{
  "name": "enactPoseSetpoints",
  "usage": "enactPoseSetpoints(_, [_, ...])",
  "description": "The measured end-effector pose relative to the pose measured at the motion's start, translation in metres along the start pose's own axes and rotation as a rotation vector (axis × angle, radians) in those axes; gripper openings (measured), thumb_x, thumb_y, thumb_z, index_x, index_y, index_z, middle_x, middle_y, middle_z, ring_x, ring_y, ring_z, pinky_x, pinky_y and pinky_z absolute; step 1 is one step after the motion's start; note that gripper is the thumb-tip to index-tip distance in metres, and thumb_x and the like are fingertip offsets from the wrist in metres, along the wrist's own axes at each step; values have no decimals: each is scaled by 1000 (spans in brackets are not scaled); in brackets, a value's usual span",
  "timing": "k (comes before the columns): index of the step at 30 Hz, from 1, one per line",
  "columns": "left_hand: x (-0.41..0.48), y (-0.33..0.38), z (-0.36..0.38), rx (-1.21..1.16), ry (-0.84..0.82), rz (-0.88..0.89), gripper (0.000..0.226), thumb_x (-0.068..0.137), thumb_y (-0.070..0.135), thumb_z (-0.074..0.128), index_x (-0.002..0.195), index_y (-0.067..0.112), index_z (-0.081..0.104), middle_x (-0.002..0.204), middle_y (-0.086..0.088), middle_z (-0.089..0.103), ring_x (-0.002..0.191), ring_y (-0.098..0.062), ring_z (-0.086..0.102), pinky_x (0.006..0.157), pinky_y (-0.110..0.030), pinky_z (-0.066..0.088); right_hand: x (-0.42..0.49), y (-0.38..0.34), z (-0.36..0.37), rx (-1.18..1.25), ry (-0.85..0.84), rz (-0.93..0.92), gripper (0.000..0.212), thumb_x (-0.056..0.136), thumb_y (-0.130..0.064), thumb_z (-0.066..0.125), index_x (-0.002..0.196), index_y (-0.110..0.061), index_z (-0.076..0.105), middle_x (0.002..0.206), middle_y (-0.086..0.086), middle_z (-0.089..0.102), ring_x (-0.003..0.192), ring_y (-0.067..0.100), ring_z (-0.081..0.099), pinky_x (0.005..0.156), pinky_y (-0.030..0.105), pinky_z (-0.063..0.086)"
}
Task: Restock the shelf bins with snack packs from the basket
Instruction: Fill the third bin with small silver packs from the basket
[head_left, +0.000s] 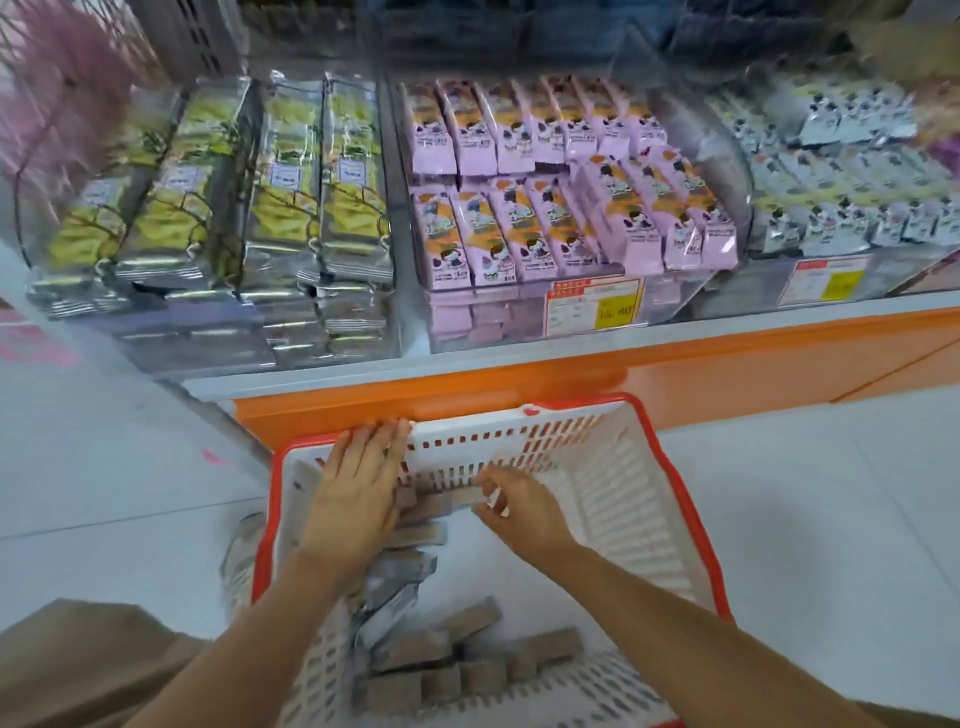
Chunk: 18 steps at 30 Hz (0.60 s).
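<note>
Chiefly, the snack packs, set in a short row toward 11 o'clock inside the basket, are at risk of being spilled. The row is squeezed only at its two ends, so if it is lifted that way the middle packs may buckle out and drop among the loose packs at 6 o'clock. Soft wrappers could also be crushed if too much pressure is applied.

At the row's 9 o'clock end the left hand is laid flat, fingers straight and together, palm pressed on the packs and fingertips reaching the far rim. At the 3 o'clock end the right hand is curled, fingers and thumb bent round the last pack. How firmly it is pinched cannot be told through the blur.

At 12 o'clock beyond the basket, the middle bin is heaped with purple packs above its front wall, so anything added on top may slide off.
</note>
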<state>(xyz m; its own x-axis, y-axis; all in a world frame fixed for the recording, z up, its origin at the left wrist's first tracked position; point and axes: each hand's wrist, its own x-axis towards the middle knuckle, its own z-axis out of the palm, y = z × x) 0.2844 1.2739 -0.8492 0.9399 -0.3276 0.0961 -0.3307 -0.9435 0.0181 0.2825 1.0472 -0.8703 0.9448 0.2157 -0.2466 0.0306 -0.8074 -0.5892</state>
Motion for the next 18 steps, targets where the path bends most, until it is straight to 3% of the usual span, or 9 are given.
enactPoseSetpoints(7, [-1, -2, 27, -39, 5, -25, 104, 67, 15, 82, 152, 7, 23, 150, -17, 44, 140, -34, 28, 120, -47, 8, 30, 8, 60, -67, -193, 106, 61, 93, -33, 63, 147, -29, 34, 149, -3, 41, 107, 18, 60, 95, 29, 48])
enactPoseSetpoints(12, [-2, -2, 37, -17, 17, -38, 115, 69, 16, 84, 157, 8, 9, 153, -14, 39, 143, -33, 23, 123, -45, -4, 46, 11, 81, -118, -187, 72, 59, 92, -27, 63, 146, -29, 38, 143, -1, 49, 115, 23, 57, 94, 36, 50])
enactPoseSetpoints(15, [-3, -2, 41, -5, 16, -31, 122, 66, 14, 84, 157, 10, 3, 153, -14, 37, 143, -34, 23, 122, -47, -1, 48, 14, 85, -131, -151, 63, 50, 91, -28, 62, 138, -28, 46, 134, -1, 56, 115, 21, 56, 90, 33, 50])
enactPoseSetpoints(18, [-4, -2, 39, 16, 50, -21, 108, 72, 9, 74, 157, 9, 8, 154, -16, 37, 144, -34, 21, 121, -48, 1, 42, 17, 74, -47, -109, 17, 51, 88, -27, 64, 136, -26, 49, 126, -2, 60, 111, 19, 57, 82, 25, 45])
